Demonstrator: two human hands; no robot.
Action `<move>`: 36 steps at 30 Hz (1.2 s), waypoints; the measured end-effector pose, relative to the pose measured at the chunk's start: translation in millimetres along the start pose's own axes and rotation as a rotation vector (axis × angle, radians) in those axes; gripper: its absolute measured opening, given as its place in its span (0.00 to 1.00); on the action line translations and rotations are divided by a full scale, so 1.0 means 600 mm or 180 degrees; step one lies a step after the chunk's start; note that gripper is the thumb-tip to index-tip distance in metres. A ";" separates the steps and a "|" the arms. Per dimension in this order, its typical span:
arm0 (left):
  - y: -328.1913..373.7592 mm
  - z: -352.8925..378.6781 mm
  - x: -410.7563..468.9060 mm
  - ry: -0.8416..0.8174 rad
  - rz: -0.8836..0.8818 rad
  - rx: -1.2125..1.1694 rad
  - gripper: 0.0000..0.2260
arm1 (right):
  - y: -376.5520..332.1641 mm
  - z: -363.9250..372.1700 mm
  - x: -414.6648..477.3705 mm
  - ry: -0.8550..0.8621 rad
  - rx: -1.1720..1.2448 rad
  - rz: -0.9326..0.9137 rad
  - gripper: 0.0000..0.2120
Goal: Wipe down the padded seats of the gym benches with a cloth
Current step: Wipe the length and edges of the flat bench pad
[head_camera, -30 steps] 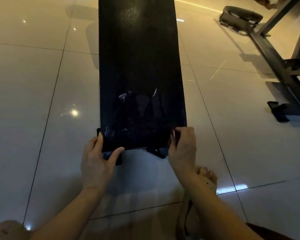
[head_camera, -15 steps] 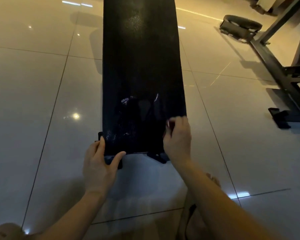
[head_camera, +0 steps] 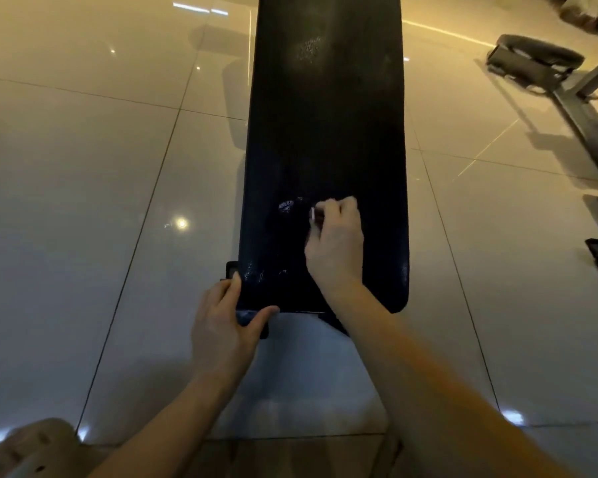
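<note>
Long black padded bench seat (head_camera: 325, 132) runs away from viewer over glossy beige tiled floor (head_camera: 83, 167). Left hand (head_camera: 225, 326) clasps seat's near-left corner: thumb across near edge, fingers along left side. Right hand (head_camera: 335, 243) rests on seat top near same end, fingers curled tight. What they hold: cannot tell, dark on dark.

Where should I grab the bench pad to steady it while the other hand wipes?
Take the bench pad at its near left corner, coming from the near end, as the left hand does: the free edge there lets a thumb lie along the end and fingers run up the side, probably leaving the top clear for wiping.
</note>
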State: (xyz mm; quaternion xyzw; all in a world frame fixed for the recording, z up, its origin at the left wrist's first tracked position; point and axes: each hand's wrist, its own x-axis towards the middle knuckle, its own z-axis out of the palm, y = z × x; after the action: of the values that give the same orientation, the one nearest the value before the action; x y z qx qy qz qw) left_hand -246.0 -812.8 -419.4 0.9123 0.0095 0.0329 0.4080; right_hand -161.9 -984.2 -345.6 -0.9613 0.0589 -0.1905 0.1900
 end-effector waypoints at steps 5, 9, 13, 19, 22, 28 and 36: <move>0.001 -0.004 0.003 -0.0019 0.0097 0.0010 0.32 | -0.009 -0.003 -0.097 -0.0982 0.0068 -0.1488 0.11; 0.000 -0.007 0.004 0.0006 0.0058 0.0064 0.37 | -0.034 0.011 0.094 -0.0513 -0.0329 -0.1332 0.11; 0.008 -0.011 0.003 0.0030 0.0024 0.0078 0.36 | -0.037 0.015 0.089 -0.0421 -0.0328 -0.0920 0.13; 0.013 -0.007 0.003 0.0117 -0.0031 0.0040 0.32 | 0.014 -0.002 0.005 -0.1074 -0.0338 -0.2024 0.07; 0.015 -0.009 0.001 0.0202 0.0064 0.0060 0.32 | -0.023 0.013 0.106 -0.0616 -0.0488 -0.1616 0.10; 0.023 -0.014 0.002 0.0141 0.0025 0.0100 0.31 | -0.009 0.002 -0.028 -0.1037 -0.0160 -0.1857 0.07; 0.015 -0.009 0.001 0.0147 0.0022 0.0048 0.33 | -0.049 0.029 0.128 -0.0307 -0.0397 -0.1234 0.10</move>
State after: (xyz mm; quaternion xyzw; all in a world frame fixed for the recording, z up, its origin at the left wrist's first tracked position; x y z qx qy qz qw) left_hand -246.1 -814.7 -409.0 0.9144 0.0160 0.0554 0.4007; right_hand -82.9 -965.5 -322.9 -0.9726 -0.1247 -0.1732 0.0926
